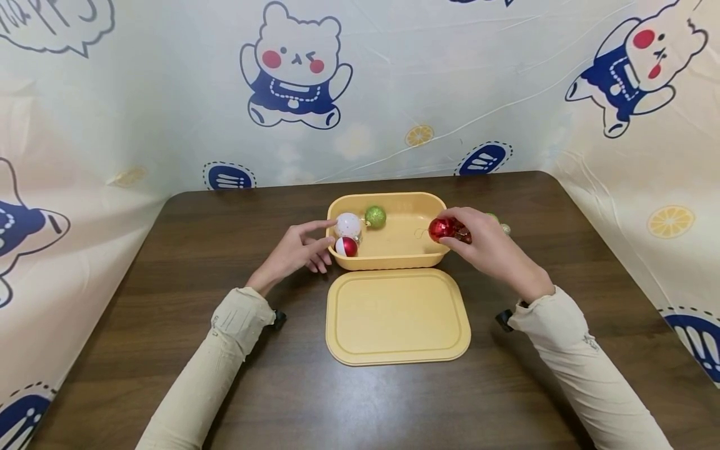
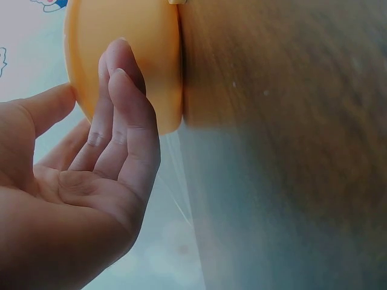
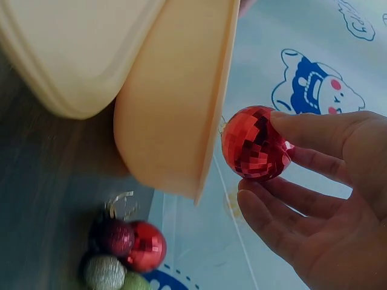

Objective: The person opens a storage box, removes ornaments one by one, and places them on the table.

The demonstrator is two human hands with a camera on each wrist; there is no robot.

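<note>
On a dark wooden table (image 1: 169,350) stands a yellow tub (image 1: 410,250) holding 3 baubles: a white bauble (image 1: 348,223), a green glitter bauble (image 1: 375,217) and a red-and-white bauble (image 1: 346,246). The left hand (image 1: 298,250) touches the tub's left end with straight fingers, while the right hand (image 1: 489,247) pinches a red faceted bauble (image 1: 441,229) over its right rim. A matching yellow lid (image 1: 396,315) lies flat just in front of the tub.

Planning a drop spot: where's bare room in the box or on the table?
Free: box floor right of the green ball; the lid; table left of the left hand. Crowded: box's left end; the baubles beyond the right hand.
</note>
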